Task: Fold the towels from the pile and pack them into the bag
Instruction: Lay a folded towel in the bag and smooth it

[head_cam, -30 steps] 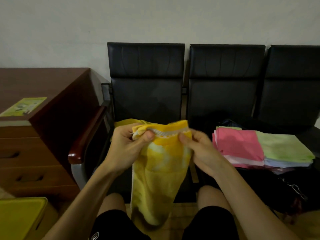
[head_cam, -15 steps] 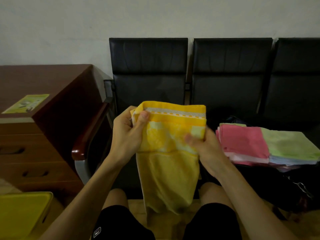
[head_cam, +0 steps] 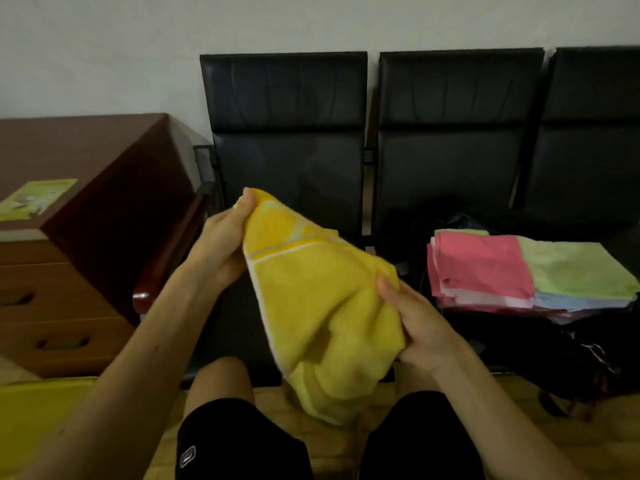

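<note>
— While I watch remotely, where's the yellow towel [head_cam: 322, 306]?
— Held up over my lap: right hand [head_cam: 419, 327] fingers clamp its bunched side, left hand [head_cam: 221, 247] fingers pinch the top corner. Beyond, folded towels [head_cam: 519, 271] lie stacked on the dark bag [head_cam: 519, 337], on the bench [head_cam: 616, 244].

Black bench seats [head_cam: 287, 168] carry a dark bag [head_cam: 512, 336] topped with folded towels [head_cam: 485, 268]
</note>
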